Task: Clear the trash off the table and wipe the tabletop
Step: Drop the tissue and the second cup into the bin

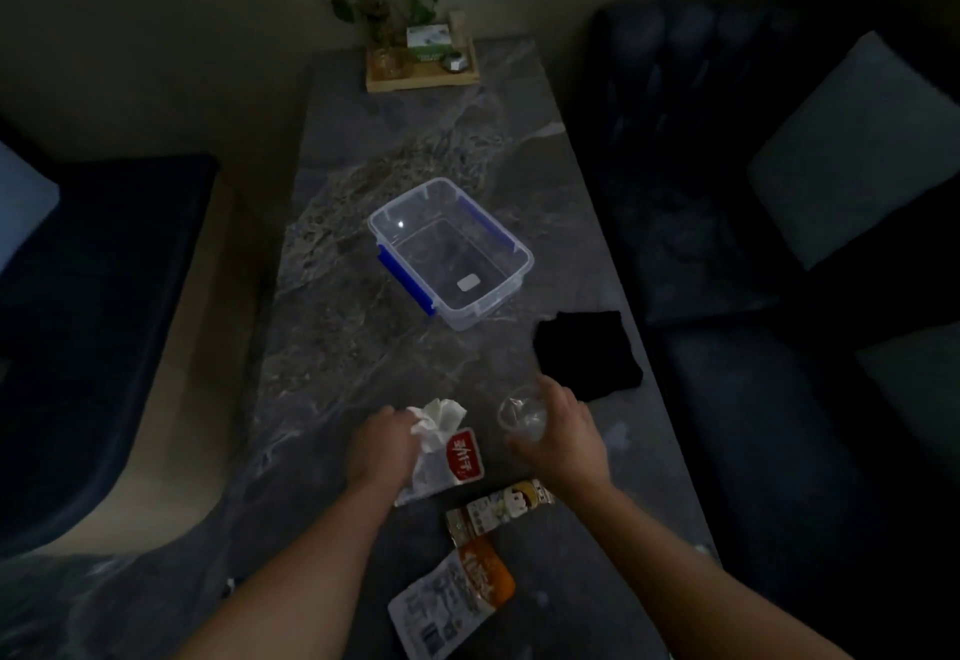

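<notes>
My left hand (383,446) is closed on a crumpled white tissue (437,416) that lies over a clear wrapper with a red label (464,458). My right hand (563,433) grips a clear plastic cup (521,416) just above the dark marble table (332,347). Two more snack wrappers lie nearer to me: a brown and white one (498,506) and an orange and white one (452,602). A clear plastic bin with blue clips (451,251) stands in the middle of the table. A black cloth (587,354) lies folded at the right edge.
A wooden tray (421,77) with a plant, a tissue box and small items stands at the far end. Dark sofas flank the table: one on the left (104,296) and one on the right (753,296) with pale cushions.
</notes>
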Action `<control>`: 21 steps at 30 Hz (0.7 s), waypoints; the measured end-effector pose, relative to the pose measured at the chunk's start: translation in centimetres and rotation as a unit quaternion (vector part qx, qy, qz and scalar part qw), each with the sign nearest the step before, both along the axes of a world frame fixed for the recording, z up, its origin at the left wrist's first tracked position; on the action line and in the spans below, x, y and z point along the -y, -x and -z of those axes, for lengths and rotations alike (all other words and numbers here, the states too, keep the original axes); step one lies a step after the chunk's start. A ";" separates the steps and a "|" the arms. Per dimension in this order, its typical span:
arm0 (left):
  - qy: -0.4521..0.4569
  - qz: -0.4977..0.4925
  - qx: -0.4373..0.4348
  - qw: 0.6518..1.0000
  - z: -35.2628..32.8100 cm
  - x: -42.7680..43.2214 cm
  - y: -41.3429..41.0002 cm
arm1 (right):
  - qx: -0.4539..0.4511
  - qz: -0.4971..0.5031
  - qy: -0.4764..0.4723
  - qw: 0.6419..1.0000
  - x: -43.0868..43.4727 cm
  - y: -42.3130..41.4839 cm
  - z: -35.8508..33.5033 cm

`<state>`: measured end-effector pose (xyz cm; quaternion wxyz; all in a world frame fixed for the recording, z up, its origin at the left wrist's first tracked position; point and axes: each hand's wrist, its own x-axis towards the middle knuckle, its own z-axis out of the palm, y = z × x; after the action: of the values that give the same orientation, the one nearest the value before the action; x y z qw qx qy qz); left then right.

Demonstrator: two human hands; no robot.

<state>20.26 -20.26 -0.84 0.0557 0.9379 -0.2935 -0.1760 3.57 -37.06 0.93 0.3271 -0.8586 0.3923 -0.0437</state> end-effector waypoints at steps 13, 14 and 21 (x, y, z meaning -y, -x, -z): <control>0.218 0.041 -0.002 0.975 -5.1 -5.2 6.6 | 0.006 0.105 0.006 0.994 -9.9 8.8 -2.6; 0.232 0.058 -0.022 0.971 -5.3 -5.8 7.9 | 0.011 0.130 0.008 0.991 -11.2 10.1 -2.7; 0.241 0.194 -0.107 0.945 -4.8 -8.6 16.9 | 0.008 0.281 -0.014 0.960 -18.8 19.9 -3.0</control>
<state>3.32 -11.63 4.01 0.2755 0.7972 -0.4959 -0.2064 -16.35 -18.28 3.93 0.3169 -0.7085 0.6159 -0.1347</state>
